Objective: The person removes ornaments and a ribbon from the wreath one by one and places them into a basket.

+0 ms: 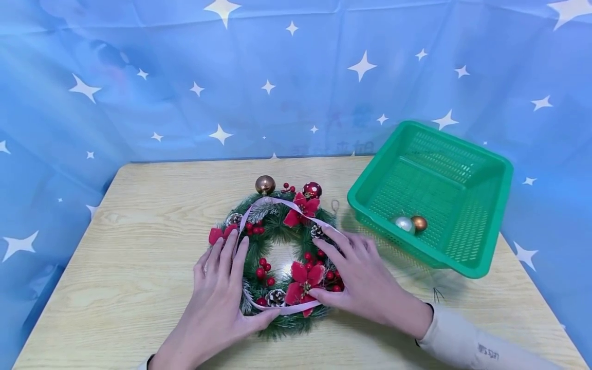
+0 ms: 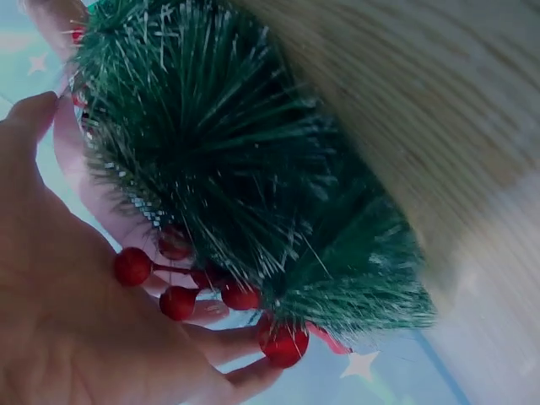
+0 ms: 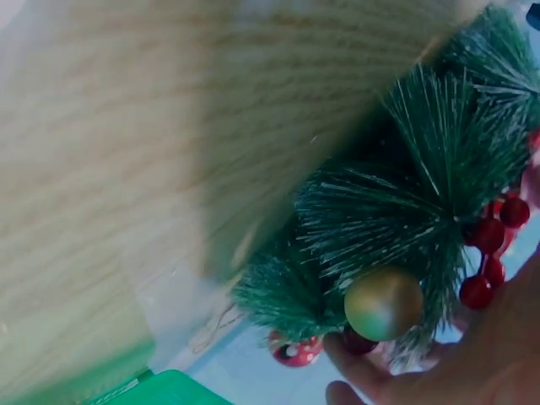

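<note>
A green wreath (image 1: 279, 234) with red flowers, berries and pinecones lies on the table. A pale pink ribbon (image 1: 279, 201) runs in a wide loop over its top. My left hand (image 1: 217, 298) rests on the wreath's left side, fingers extended beside a red flower, thumb tip at the ribbon's lower stretch. In the left wrist view, red berries (image 2: 177, 302) hang beside the palm. Across from it, my right hand (image 1: 358, 272) touches the right side, fingertips by a pinecone and the ribbon, thumb at the lower red flower (image 1: 304, 282). A gold bauble (image 3: 384, 304) shows near its fingers.
A green plastic basket (image 1: 370, 218) stands at the right, holding a silver bauble (image 1: 404, 224) and a copper bauble (image 1: 419, 223). A brown bauble (image 1: 265, 185) and a red dotted bauble (image 1: 312, 190) sit at the wreath's far edge. Behind hangs a blue starred cloth (image 1: 287, 103).
</note>
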A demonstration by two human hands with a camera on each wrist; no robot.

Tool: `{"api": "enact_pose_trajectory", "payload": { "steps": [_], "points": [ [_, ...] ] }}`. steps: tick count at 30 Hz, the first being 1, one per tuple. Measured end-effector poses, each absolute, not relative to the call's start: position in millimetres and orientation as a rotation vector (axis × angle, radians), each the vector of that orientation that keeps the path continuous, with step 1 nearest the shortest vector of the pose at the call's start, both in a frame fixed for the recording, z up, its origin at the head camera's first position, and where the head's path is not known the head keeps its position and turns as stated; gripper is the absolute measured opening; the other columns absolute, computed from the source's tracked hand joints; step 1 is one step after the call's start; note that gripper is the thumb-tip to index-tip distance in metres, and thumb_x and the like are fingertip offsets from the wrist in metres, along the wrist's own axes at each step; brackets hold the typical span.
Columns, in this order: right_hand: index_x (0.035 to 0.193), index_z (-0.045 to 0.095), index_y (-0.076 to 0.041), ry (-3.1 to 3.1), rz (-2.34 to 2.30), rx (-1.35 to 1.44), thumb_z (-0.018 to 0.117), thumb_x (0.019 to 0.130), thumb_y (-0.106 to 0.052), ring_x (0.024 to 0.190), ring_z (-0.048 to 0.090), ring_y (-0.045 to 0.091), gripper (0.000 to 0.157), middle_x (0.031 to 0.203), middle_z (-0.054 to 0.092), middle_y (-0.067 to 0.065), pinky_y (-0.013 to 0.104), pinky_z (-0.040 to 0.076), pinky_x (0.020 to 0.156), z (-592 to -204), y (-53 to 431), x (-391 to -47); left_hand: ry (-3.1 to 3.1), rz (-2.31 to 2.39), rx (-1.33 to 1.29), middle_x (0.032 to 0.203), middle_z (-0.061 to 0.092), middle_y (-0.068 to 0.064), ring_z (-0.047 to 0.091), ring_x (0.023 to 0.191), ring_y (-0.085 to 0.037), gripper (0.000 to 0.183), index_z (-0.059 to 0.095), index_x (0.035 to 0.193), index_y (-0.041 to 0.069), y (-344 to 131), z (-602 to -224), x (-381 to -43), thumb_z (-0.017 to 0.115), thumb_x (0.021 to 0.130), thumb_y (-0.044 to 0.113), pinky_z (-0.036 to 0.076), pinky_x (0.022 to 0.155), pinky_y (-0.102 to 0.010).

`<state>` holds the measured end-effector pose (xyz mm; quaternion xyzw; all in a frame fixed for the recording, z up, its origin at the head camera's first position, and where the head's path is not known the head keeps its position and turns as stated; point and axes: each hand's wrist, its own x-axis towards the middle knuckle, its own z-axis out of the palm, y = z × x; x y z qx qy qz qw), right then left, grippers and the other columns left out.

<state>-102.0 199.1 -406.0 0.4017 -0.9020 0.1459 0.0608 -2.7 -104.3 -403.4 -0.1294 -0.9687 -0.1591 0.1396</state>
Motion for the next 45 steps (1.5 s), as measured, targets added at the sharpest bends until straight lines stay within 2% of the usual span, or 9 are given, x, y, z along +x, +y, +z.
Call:
{"api": "enact_pose_trajectory", "payload": {
  "steps": [5,12,17,21,24,27,31,38,45],
  "points": [
    [0.164,0.050,-0.016,-2.748,0.475,1.195,0.070,0.091,-0.077,0.139,0.050,0.042,0.097,0.175,0.033,0.007,0.067,0.040,0.104,-405.5,199.5,-98.1,-2.788,-0.431,-0.375,0.177,0.019,-0.024,0.029,0.154,-0.055,0.132,0.023,0.171,0.000,-101.7,-404.6,-6.4,0.063,0.083,0.090,0.026,0.112,-0.074],
    [0.172,0.035,-0.023,-2.863,0.659,1.184,0.069,0.094,-0.077,0.154,0.038,0.033,0.100,0.177,0.027,0.001,0.076,0.033,0.113,-398.4,213.6,-105.1,-2.806,-0.410,-0.398,0.176,0.023,-0.025,0.030,0.153,-0.054,0.134,0.024,0.171,-0.001,-106.0,-406.1,-7.8,0.072,0.080,0.086,0.029,0.111,-0.073],
    [0.173,0.031,-0.024,-2.917,0.817,1.106,0.077,0.093,-0.070,0.157,0.035,0.037,0.103,0.177,0.028,0.003,0.078,0.034,0.112,-390.5,231.5,-109.3,-2.801,-0.392,-0.442,0.175,0.024,-0.026,0.032,0.153,-0.055,0.136,0.026,0.170,-0.001,-110.3,-407.3,-9.6,0.076,0.077,0.085,0.031,0.110,-0.073],
    [0.168,0.039,-0.021,-2.893,0.908,1.048,0.084,0.092,-0.061,0.142,0.053,0.035,0.097,0.171,0.037,0.002,0.061,0.055,0.097,-388.7,246.2,-109.8,-2.783,-0.388,-0.487,0.173,0.026,-0.027,0.034,0.150,-0.057,0.137,0.028,0.169,-0.002,-112.9,-408.6,-11.5,0.077,0.075,0.084,0.032,0.108,-0.074],
    [0.156,0.050,-0.017,-2.845,0.937,1.035,0.088,0.092,-0.051,0.124,0.066,0.028,0.082,0.156,0.050,0.001,0.048,0.062,0.084,-390.7,253.8,-108.8,-2.777,-0.403,-0.507,0.174,0.025,-0.027,0.036,0.149,-0.057,0.137,0.027,0.169,-0.002,-115.4,-409.2,-13.3,0.077,0.076,0.085,0.032,0.108,-0.074],
    [0.139,0.058,-0.013,-2.798,0.953,1.052,0.091,0.091,-0.036,0.112,0.070,0.021,0.063,0.137,0.059,-0.001,0.044,0.063,0.085,-394.6,257.3,-107.7,-2.788,-0.422,-0.512,0.175,0.023,-0.026,0.036,0.148,-0.057,0.136,0.027,0.170,-0.001,-118.6,-409.4,-14.9,0.075,0.077,0.086,0.031,0.108,-0.074],
    [0.127,0.061,-0.011,-2.736,0.996,1.111,0.092,0.087,-0.017,0.102,0.072,0.014,0.051,0.121,0.063,-0.002,0.037,0.064,0.080,-400.4,257.4,-107.7,-2.808,-0.424,-0.517,0.175,0.022,-0.026,0.035,0.149,-0.056,0.135,0.026,0.170,0.000,-123.3,-409.4,-16.8,0.073,0.078,0.088,0.032,0.108,-0.074],
    [0.116,0.064,-0.013,-2.635,1.096,1.197,0.090,0.082,0.004,0.092,0.074,0.015,0.046,0.111,0.066,-0.006,0.030,0.063,0.074,-406.5,252.5,-107.8,-2.820,-0.441,-0.560,0.177,0.019,-0.022,0.035,0.151,-0.052,0.134,0.025,0.171,0.002,-131.2,-409.0,-19.5,0.076,0.079,0.084,0.032,0.109,-0.074],
    [0.109,0.066,-0.012,-2.524,1.097,1.253,0.088,0.080,0.009,0.091,0.072,0.013,0.042,0.107,0.067,-0.006,0.028,0.063,0.076,-408.3,253.6,-108.5,-2.828,-0.434,-0.555,0.178,0.018,-0.021,0.031,0.154,-0.053,0.130,0.026,0.172,0.003,-130.0,-406.1,-16.6,0.071,0.083,0.086,0.033,0.108,-0.075]
  ]
}}
